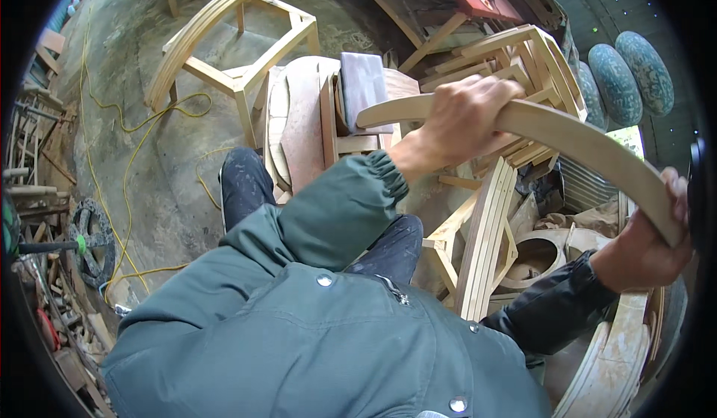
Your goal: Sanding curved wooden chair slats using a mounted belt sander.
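Both my hands hold a curved, pale wooden strip (586, 147) that arcs down to the right. My left hand (470, 113) wraps over it nearer its left end. Closed around its right end is my right hand (648, 242). The strip's left tip overlaps the lower edge of a flat grey panel (363, 88); whether they touch, I cannot tell. That panel stands tilted on a wooden stand (328, 119) in front of my knees.
Curved-rail wooden frames stand at the left (246, 82) and right (549, 59). Stacked strips (485, 246) lean beside my right knee. A yellow cord (128, 194) runs across the concrete floor (168, 164). Wood scraps (82, 336) line the left edge.
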`<action>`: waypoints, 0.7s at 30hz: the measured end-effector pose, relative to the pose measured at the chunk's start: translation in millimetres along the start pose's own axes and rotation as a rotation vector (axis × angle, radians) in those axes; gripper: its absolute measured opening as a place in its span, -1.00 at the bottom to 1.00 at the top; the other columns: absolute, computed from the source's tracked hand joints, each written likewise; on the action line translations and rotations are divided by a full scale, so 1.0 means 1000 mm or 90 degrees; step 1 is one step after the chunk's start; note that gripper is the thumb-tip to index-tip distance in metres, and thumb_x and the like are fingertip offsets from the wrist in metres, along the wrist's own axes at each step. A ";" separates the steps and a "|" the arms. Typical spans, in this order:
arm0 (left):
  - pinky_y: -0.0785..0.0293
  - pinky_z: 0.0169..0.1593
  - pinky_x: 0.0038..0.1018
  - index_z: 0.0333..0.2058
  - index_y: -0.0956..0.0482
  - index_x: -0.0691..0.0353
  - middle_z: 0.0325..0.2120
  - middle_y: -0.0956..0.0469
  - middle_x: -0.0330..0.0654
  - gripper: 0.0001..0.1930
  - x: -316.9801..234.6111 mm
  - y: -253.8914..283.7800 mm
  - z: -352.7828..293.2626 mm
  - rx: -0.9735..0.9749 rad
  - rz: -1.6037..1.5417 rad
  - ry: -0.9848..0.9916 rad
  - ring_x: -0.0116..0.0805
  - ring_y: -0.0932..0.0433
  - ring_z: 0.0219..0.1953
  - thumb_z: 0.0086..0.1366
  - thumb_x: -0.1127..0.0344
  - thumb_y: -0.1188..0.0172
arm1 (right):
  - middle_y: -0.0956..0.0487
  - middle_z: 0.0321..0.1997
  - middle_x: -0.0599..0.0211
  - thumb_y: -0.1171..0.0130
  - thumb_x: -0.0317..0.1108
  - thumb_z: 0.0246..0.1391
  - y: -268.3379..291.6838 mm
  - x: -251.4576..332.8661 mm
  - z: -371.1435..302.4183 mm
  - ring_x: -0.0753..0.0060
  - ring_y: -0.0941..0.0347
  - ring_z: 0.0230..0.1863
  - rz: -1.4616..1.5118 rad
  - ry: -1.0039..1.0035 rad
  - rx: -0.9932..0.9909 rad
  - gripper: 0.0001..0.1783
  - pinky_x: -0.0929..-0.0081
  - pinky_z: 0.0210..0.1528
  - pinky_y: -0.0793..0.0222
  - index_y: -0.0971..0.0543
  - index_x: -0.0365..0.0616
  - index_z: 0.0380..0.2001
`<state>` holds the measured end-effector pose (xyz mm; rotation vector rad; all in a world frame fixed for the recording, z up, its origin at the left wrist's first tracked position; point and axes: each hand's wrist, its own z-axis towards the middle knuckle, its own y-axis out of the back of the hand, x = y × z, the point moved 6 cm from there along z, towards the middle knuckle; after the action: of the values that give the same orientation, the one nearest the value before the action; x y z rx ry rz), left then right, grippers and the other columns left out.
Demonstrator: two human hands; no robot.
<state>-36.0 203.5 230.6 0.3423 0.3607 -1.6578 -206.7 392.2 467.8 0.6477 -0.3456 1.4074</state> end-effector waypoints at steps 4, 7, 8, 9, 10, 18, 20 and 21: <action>-0.58 -0.25 -0.22 -0.28 -0.55 0.13 -0.42 -0.62 -0.14 -0.66 0.027 0.013 -0.025 0.000 0.070 0.077 -0.05 -0.66 -0.31 -0.04 0.34 -0.48 | -0.39 -0.21 0.21 0.02 -0.36 0.33 -0.021 -0.008 -0.012 0.36 -0.34 -0.06 0.185 -0.040 -0.104 -0.80 0.06 0.42 -0.15 -0.44 -0.23 -0.38; -0.56 -0.28 -0.22 -0.32 -0.54 0.12 -0.45 -0.61 -0.15 -0.67 0.043 0.019 -0.017 -0.052 0.067 0.070 -0.06 -0.65 -0.35 -0.06 0.35 -0.49 | -0.27 -0.32 0.35 0.01 -0.30 0.38 -0.056 -0.022 -0.001 0.45 -0.32 -0.10 0.028 0.027 -0.293 -0.74 0.06 0.46 -0.16 -0.33 -0.10 -0.44; -0.56 -0.29 -0.22 -0.32 -0.54 0.11 -0.46 -0.61 -0.15 -0.67 0.052 0.022 -0.015 -0.071 0.070 0.065 -0.06 -0.65 -0.35 -0.07 0.35 -0.49 | -0.22 -0.35 0.39 0.01 -0.28 0.40 -0.067 -0.028 0.003 0.48 -0.31 -0.11 -0.022 0.051 -0.352 -0.71 0.06 0.47 -0.16 -0.30 -0.05 -0.46; -0.57 -0.29 -0.23 -0.33 -0.54 0.11 -0.47 -0.61 -0.16 -0.67 0.060 0.024 -0.013 -0.086 0.078 0.057 -0.06 -0.65 -0.36 -0.07 0.35 -0.48 | -0.18 -0.39 0.44 0.00 -0.26 0.42 -0.071 -0.032 0.006 0.51 -0.30 -0.13 -0.074 0.075 -0.411 -0.68 0.06 0.48 -0.16 -0.26 -0.01 -0.48; -0.57 -0.29 -0.23 -0.33 -0.54 0.11 -0.47 -0.61 -0.16 -0.67 0.070 0.027 -0.011 -0.095 0.081 0.061 -0.06 -0.65 -0.36 -0.07 0.35 -0.48 | -0.18 -0.39 0.44 0.00 -0.26 0.42 -0.073 -0.038 0.010 0.51 -0.30 -0.13 -0.072 0.073 -0.401 -0.68 0.06 0.48 -0.16 -0.26 -0.01 -0.48; -0.56 -0.24 -0.21 -0.33 -0.56 0.10 -0.47 -0.62 -0.17 -0.69 0.142 0.038 -0.006 -0.112 0.115 0.046 -0.09 -0.66 -0.36 -0.08 0.32 -0.46 | -0.25 -0.49 0.52 -0.14 -0.41 0.19 -0.093 -0.084 0.007 0.45 -0.20 -0.29 -0.012 0.117 -0.287 -0.68 0.24 0.11 -0.15 -0.30 0.11 -0.59; -0.55 -0.24 -0.18 -0.33 -0.57 0.09 -0.47 -0.63 -0.17 -0.69 0.152 0.036 -0.007 -0.109 0.129 0.071 -0.08 -0.66 -0.34 -0.08 0.28 -0.46 | -0.26 -0.48 0.49 -0.09 -0.45 0.20 -0.099 -0.088 0.005 0.46 -0.22 -0.29 -0.021 0.121 -0.224 -0.70 0.19 0.14 -0.14 -0.27 0.07 -0.56; -0.55 -0.24 -0.17 -0.33 -0.57 0.09 -0.47 -0.63 -0.16 -0.69 0.152 0.032 -0.008 -0.099 0.121 0.082 -0.07 -0.66 -0.34 -0.07 0.28 -0.46 | -0.26 -0.49 0.47 -0.11 -0.40 0.25 -0.099 -0.083 0.013 0.39 -0.28 -0.26 -0.057 0.109 -0.195 -0.70 0.16 0.24 -0.21 -0.32 0.04 -0.56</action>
<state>-21.5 66.7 157.3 0.3567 0.5348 -1.4162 -120.9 315.0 408.2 0.2860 -0.3817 1.2810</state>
